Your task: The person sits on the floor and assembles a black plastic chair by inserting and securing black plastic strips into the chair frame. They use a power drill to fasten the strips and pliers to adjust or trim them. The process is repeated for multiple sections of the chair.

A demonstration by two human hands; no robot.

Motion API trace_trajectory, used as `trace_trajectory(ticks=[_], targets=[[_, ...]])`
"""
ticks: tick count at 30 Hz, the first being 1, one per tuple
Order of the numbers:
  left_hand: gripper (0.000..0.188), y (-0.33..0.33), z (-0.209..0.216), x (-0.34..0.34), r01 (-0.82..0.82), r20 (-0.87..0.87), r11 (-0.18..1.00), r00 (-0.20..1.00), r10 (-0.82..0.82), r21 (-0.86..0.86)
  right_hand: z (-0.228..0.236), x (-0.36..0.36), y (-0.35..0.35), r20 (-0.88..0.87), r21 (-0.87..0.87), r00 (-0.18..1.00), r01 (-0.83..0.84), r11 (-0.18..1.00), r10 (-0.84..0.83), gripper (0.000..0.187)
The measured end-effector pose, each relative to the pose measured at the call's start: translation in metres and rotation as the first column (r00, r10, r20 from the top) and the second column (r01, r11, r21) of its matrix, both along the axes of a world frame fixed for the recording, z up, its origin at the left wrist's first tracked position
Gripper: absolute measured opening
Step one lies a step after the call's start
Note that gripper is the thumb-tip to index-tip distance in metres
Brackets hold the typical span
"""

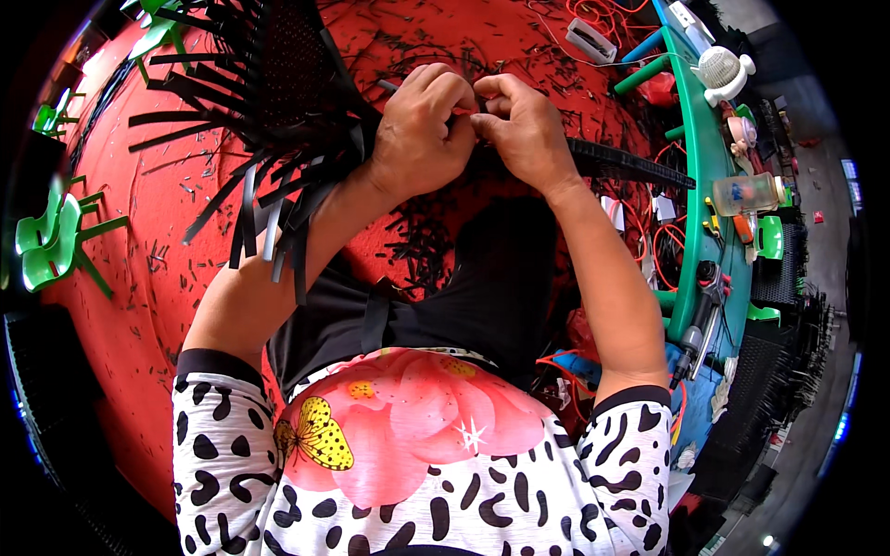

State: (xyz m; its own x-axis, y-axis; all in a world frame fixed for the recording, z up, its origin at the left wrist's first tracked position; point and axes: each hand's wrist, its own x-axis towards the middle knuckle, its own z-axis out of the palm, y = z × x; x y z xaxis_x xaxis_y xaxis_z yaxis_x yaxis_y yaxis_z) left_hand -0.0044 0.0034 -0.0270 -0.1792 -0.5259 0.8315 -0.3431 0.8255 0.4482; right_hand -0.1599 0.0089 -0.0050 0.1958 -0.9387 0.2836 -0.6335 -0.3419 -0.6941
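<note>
A black woven piece (292,60) with many loose flat strips (209,120) fanning out stands in front of me on the left. My left hand (422,130) is closed at its right side, with the fingers bent in a pinch. Close beside it, my right hand (526,130) is also pinched, thumb against the curled fingers. Their fingertips almost meet over a dark strip of the weaving, mostly covered by the fingers. Past my right wrist, a black woven band (630,165) reaches toward the table.
A green table (691,269) along the right holds a small white fan (723,72), a clear jar (746,195) and a power tool (709,287). Red cords hang beneath. Black scraps litter the red floor covering (120,343). Green chairs (60,241) stand at the left.
</note>
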Motion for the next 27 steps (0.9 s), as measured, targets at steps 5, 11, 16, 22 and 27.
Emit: trace_trajectory(ticks=[5, 11, 16, 22, 27], targets=[[0.017, 0.007, 0.001, 0.002, -0.018, 0.236, 1.0, 0.972, 0.02, -0.011, -0.006, 0.004, 0.013, 0.416, -0.15, 0.907, 0.146, 0.978, -0.071, 0.038], [0.026, 0.021, 0.0, -0.001, -0.105, 0.604, 0.994, 0.793, 0.077, 0.011, 0.002, -0.001, 0.047, 0.779, 0.158, 0.615, 0.0, 0.987, -0.125, 0.009], [0.022, 0.041, 0.001, 0.0, -0.149, 0.623, 0.964, 0.739, 0.256, -0.22, 0.007, 0.002, 0.064, 0.87, 0.264, 0.465, -0.156, 0.952, -0.165, 0.028], [0.035, 0.077, -0.016, -0.001, -0.097, 0.626, 0.995, 0.777, 0.071, 0.007, -0.007, 0.007, 0.095, 0.829, 0.212, 0.546, -0.11, 0.971, -0.119, 0.033], [0.034, 0.088, -0.015, 0.001, -0.167, 0.577, 0.981, 0.794, 0.193, -0.098, -0.013, 0.007, 0.115, 0.811, 0.14, 0.584, -0.12, 0.983, -0.044, 0.032]])
